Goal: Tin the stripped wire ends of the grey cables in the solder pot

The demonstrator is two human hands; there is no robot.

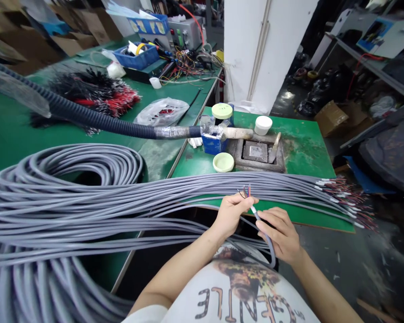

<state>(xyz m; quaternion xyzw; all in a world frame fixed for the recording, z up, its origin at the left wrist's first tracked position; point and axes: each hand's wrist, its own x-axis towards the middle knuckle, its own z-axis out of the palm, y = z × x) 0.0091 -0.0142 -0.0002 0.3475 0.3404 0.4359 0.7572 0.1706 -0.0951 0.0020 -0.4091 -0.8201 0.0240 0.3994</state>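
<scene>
My left hand (232, 213) pinches the thin coloured wires (245, 192) that fan out of a grey cable's stripped end. My right hand (280, 233) grips the same grey cable (268, 242) just below the stripped end, and the cable loops down toward my lap. Both hands are over the near edge of the green table (306, 148), right in front of a long bundle of grey cables (155, 188) lying across it.
Coiled grey cables (70, 170) fill the left. The bundle's stripped ends (343, 197) hang off the table at right. A solder pot (259, 152), a black corrugated hose (104, 121), lidded jars (222, 112) and a white cup (263, 124) sit behind. A white pillar (265, 45) stands beyond.
</scene>
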